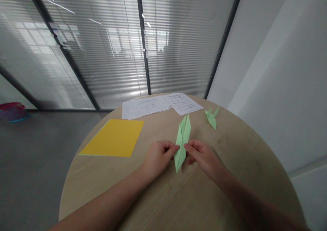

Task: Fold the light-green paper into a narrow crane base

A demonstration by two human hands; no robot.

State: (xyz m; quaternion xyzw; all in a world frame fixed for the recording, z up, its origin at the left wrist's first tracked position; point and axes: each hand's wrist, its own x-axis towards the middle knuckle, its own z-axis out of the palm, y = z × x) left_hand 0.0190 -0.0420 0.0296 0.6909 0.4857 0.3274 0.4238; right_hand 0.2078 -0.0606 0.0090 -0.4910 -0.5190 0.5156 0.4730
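Note:
A long, pointed piece of folded light green paper [183,132] is held between my two hands over the round table. Its upper end splits into two points, and its lower end comes to one tip. My left hand [160,156] pinches its left edge, with the thumb on the front. On the opposite edge, my right hand [203,156] grips it the same way, thumb in front and fingers partly hidden behind. A finished green origami crane [212,118] lies on the table beyond my right hand.
Yellow paper [114,138] lies at the left, with a pale green edge showing beneath. Printed white sheets [145,107] overlap at the table's [163,207] far edge. Behind stands a glass partition with blinds [117,54]; a white wall [283,71] is at the right. A red and blue basket [14,112] sits on the floor.

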